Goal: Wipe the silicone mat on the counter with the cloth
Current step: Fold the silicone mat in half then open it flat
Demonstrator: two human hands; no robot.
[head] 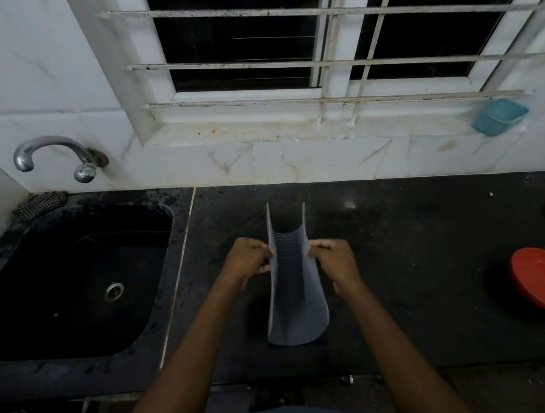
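A grey silicone mat [294,287] with a textured inner face is held above the black counter [410,262], bent into a U-shaped trough. My left hand [247,259] pinches its left edge and my right hand [335,260] pinches its right edge. The mat's near end hangs low over the counter, and I cannot tell whether it touches. A checked cloth [39,204] lies crumpled at the far left corner behind the sink, away from both hands.
A black sink [79,279] with a drain fills the left side, under a chrome tap [54,154] on the wall. A red bowl [541,279] sits at the counter's right edge. A teal dish [500,117] rests on the window sill.
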